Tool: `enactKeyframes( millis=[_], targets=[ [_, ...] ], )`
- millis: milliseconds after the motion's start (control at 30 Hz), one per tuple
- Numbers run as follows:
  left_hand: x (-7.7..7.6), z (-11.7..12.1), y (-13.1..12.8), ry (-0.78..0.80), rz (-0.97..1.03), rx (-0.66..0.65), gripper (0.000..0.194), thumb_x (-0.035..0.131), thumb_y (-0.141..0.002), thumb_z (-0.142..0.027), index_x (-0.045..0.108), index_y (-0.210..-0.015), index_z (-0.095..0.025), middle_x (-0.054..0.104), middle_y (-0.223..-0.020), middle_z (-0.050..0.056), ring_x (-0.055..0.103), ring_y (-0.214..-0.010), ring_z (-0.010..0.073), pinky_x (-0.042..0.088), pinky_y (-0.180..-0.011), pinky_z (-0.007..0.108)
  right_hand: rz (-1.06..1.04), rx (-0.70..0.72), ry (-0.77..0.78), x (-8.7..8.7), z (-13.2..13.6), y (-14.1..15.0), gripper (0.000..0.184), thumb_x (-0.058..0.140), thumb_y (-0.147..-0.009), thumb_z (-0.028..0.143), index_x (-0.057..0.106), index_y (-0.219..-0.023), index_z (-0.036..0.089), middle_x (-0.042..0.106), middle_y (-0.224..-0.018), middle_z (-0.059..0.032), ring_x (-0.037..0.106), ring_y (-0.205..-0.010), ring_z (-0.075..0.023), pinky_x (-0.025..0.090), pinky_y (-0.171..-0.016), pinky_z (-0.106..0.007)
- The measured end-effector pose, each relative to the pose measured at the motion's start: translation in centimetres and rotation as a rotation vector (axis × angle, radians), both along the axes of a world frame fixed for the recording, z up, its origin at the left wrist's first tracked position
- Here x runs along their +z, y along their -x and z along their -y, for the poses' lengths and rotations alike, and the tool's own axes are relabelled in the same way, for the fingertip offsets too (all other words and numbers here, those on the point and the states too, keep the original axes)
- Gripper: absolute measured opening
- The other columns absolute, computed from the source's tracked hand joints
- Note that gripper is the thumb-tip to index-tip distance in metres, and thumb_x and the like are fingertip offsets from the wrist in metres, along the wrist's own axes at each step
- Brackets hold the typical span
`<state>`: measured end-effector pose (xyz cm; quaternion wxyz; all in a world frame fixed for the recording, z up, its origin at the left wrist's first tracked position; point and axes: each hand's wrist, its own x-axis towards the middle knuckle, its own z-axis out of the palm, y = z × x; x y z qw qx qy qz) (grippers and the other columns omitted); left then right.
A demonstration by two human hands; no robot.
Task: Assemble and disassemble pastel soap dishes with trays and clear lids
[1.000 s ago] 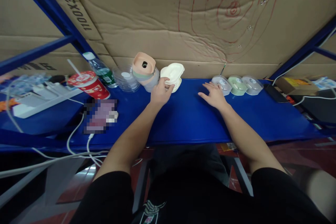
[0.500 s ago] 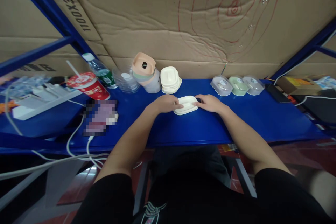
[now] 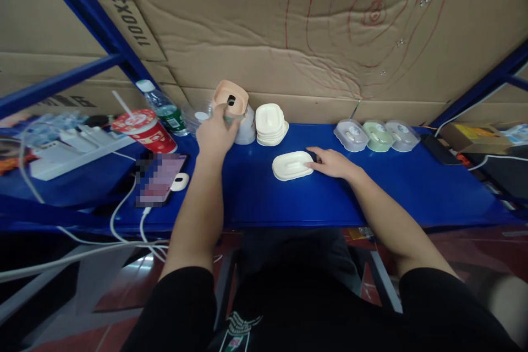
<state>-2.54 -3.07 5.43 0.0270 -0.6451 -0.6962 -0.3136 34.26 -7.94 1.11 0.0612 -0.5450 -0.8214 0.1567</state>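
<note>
Nearest me on the table [image 3: 256, 198] lies the cream tray [image 3: 292, 165], and I see my right hand [image 3: 333, 163] at its right end, thumb on top, forefinger by the far edge; whether it pinches or merely rests I can't tell. What has just changed is my left hand [image 3: 216, 135]: it has left the tray and now reaches beyond it to the left, fingers curled at the tubs [image 3: 246, 127], their grip unclear. I judge the tray is now steadied one-handed, attention split. Behind the tray stands the cream stack [image 3: 270, 125].
</note>
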Motion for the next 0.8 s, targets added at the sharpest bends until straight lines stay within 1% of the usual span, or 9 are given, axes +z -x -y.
enactKeyframes(
  millis=[67,167,267,333,467,567,633,700,800],
  targets=[
    [-0.3,-0.3,0.0,0.003,-0.005,0.001,0.046,0.06,-0.101,-0.046,0.065,-0.141,-0.023,0.08,-0.108,0.015,0.074,-0.112,0.0378,0.055,-0.102,0.051,0.011,0.003,0.004,0.1,0.1,0.1,0.068,0.062,-0.107,0.058,0.055,-0.162,0.018,0.084,-0.115,-0.0117,0.079,-0.104,-0.0311,0.055,-0.083,-0.038],
    [-0.4,-0.3,-0.2,-0.024,0.017,-0.002,0.034,0.059,-0.103,-0.046,0.068,-0.126,-0.022,0.08,-0.109,0.014,0.074,-0.111,0.0351,0.054,-0.103,0.048,0.017,0.016,0.002,0.3,0.2,0.1,0.063,0.061,-0.107,0.056,0.059,-0.158,0.018,0.084,-0.113,-0.0113,0.079,-0.101,-0.0293,0.053,-0.081,-0.036],
    [-0.3,-0.3,-0.3,-0.103,0.075,-0.008,0.03,0.061,-0.103,-0.045,0.065,-0.123,-0.022,0.078,-0.107,0.012,0.074,-0.111,0.0327,0.054,-0.102,0.044,0.013,0.032,-0.008,0.4,0.3,0.1,0.059,0.061,-0.108,0.055,0.063,-0.155,0.019,0.084,-0.113,-0.0107,0.079,-0.099,-0.0284,0.052,-0.079,-0.035],
    [-0.4,-0.4,-0.2,-0.199,0.142,-0.037,0.028,0.062,-0.103,-0.044,0.063,-0.121,-0.023,0.076,-0.101,0.009,0.075,-0.105,0.0296,0.055,-0.098,0.041,0.011,0.038,-0.013,0.3,0.3,0.1,0.059,0.061,-0.108,0.055,0.064,-0.154,0.019,0.084,-0.114,-0.0105,0.079,-0.1,-0.0287,0.052,-0.079,-0.035],
    [-0.9,-0.9,-0.5,-0.425,0.334,-0.186,0.026,0.067,-0.101,-0.047,0.059,-0.111,-0.024,0.067,-0.08,0.0,0.07,-0.076,0.0207,0.054,-0.076,0.032,0.002,0.023,-0.03,0.1,0.2,0.1,0.065,0.062,-0.106,0.06,0.062,-0.155,0.018,0.084,-0.113,-0.0116,0.079,-0.102,-0.0313,0.055,-0.081,-0.037],
    [-1.0,-0.6,-1.7,-0.487,0.489,-0.374,0.029,0.072,-0.098,-0.048,0.057,-0.105,-0.024,0.062,-0.073,-0.004,0.062,-0.063,0.014,0.049,-0.063,0.025,-0.074,-0.02,-0.105,-0.2,0.0,0.0,0.07,0.061,-0.106,0.062,0.057,-0.159,0.017,0.083,-0.109,-0.012,0.078,-0.101,-0.0327,0.057,-0.083,-0.041],
    [-0.8,0.1,-3.0,-0.444,0.578,-0.526,0.032,0.076,-0.094,-0.048,0.058,-0.101,-0.023,0.061,-0.07,-0.005,0.058,-0.058,0.0111,0.046,-0.057,0.022,-0.177,-0.058,-0.204,-0.4,-0.1,-0.1,0.073,0.058,-0.107,0.062,0.051,-0.163,0.017,0.082,-0.108,-0.0116,0.078,-0.098,-0.0322,0.059,-0.085,-0.043],
    [-0.6,1.2,-4.4,-0.331,0.644,-0.68,0.034,0.081,-0.091,-0.048,0.058,-0.096,-0.022,0.061,-0.066,-0.005,0.056,-0.054,0.0093,0.045,-0.054,0.02,-0.307,-0.102,-0.301,-0.7,-0.2,-0.2,0.077,0.054,-0.107,0.065,0.042,-0.168,0.019,0.081,-0.109,-0.0113,0.076,-0.089,-0.0304,0.061,-0.084,-0.046],
    [-0.5,2.7,-6.3,-0.027,0.729,-0.899,0.037,0.081,-0.092,-0.051,0.058,-0.093,-0.022,0.059,-0.061,-0.006,0.054,-0.049,0.0085,0.044,-0.048,0.02,-0.478,-0.135,-0.398,-1.0,-0.4,-0.5,0.083,0.052,-0.107,0.068,0.033,-0.172,0.02,0.08,-0.111,-0.0125,0.073,-0.079,-0.0282,0.063,-0.079,-0.047]
  ],
)
